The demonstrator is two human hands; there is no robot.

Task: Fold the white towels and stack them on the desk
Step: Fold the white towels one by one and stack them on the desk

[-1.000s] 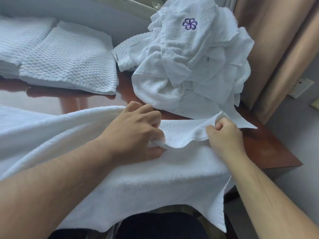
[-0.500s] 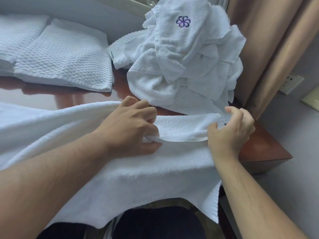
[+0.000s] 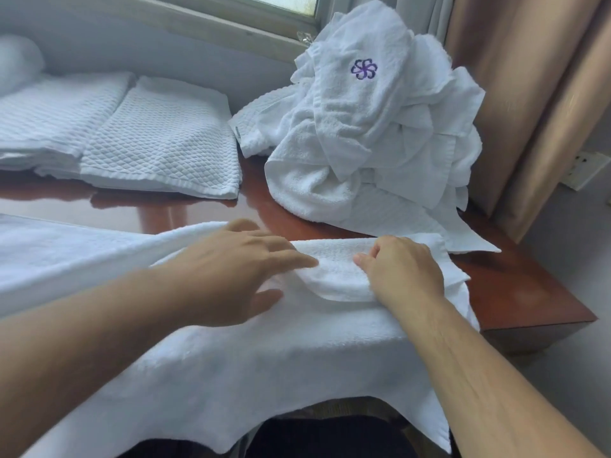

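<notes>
White terry towel: draped over surface front edge. Left hand fingers flat, pressing; right hand fingers curled on folded flap. Risk: overhang dragging towel off, skewing fold.

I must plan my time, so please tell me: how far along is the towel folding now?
Done: folded towels lie at the back left of the desk. In hand: one towel is spread over the near edge; the left hand rests flat on it and the right hand grips a turned-over flap. Left: the unfolded pile at the back right.
</notes>
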